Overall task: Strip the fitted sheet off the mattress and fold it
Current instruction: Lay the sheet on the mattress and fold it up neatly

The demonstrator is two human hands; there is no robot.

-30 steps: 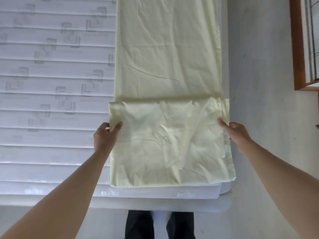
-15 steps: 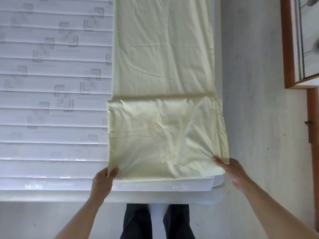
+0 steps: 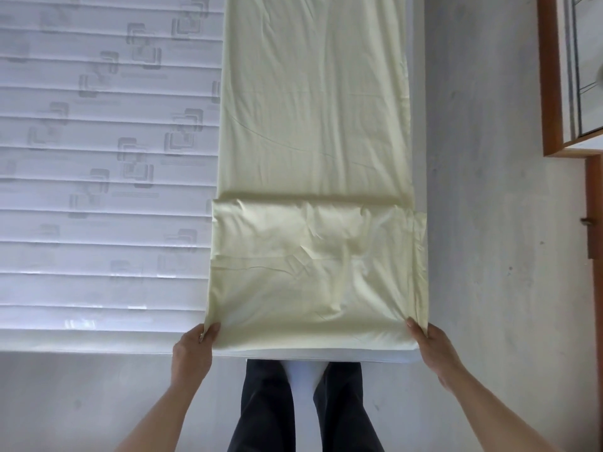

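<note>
Bedroom in home. Bare quilted mattress (image 3: 104, 190) with square logo pattern fills space left of and beyond left hand (image 3: 192, 350). Pale yellow sheet (image 3: 313, 158), folded into long strip, lies on mattress, stretching away from both hands; right hand (image 3: 430, 350) at its near right corner. Grey floor (image 3: 489, 223) runs right of right hand. Wooden-framed furniture (image 3: 551, 93) with glass panel stands far right, beyond that hand. Person's dark trousers (image 3: 267, 402) between wrists, at bed's foot.

One fitted sheet (image 3: 313, 151) (pale yellow), one mattress (image 3: 98, 190), two hands, left hand (image 3: 192, 350), right hand (image 3: 434, 350)
</note>
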